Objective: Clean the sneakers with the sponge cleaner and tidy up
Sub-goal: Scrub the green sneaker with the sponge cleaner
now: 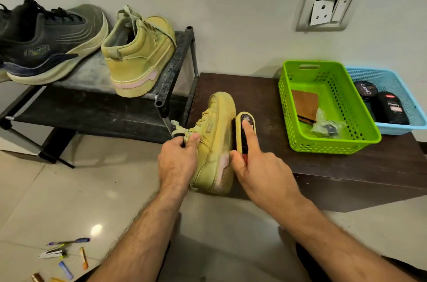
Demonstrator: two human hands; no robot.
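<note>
Head view, single entry. Item in work: yellow sneaker (215, 143), standing on its side at the front left corner of the dark tabletop (346, 161), toe toward the wall, heel overhanging the front edge. Left hand (178, 161): fingers curled round the tongue and laces, gripping the sneaker. Right hand (261, 166): wrapped round the sponge cleaner (245, 133), forefinger laid straight along its back, thumb beneath; the applicator face is pressed against the sole's side wall. Risks, as judged: the sneaker is balanced at the very corner, so a hard stroke toward the left could push it off the tabletop onto the floor; the left hand's hold is on soft laces rather than the body, which may let the sneaker twist under pressure; polish could smear onto the upper if the sponge cleaner rides above the sole line. Matching yellow sneaker (138, 55): on the right end of the shoe rack (171, 69), heel outward, beside a dark running shoe (50, 41). Tabletop, right side: green basket (328, 143) holding a wooden-backed brush and a small plastic bag; blue basket (397, 124) just behind it at the right edge, holding black polish containers. Room: pale wall with socket plate (328, 9); glossy tiled floor (69, 200) with scattered pens near the lower left.
</note>
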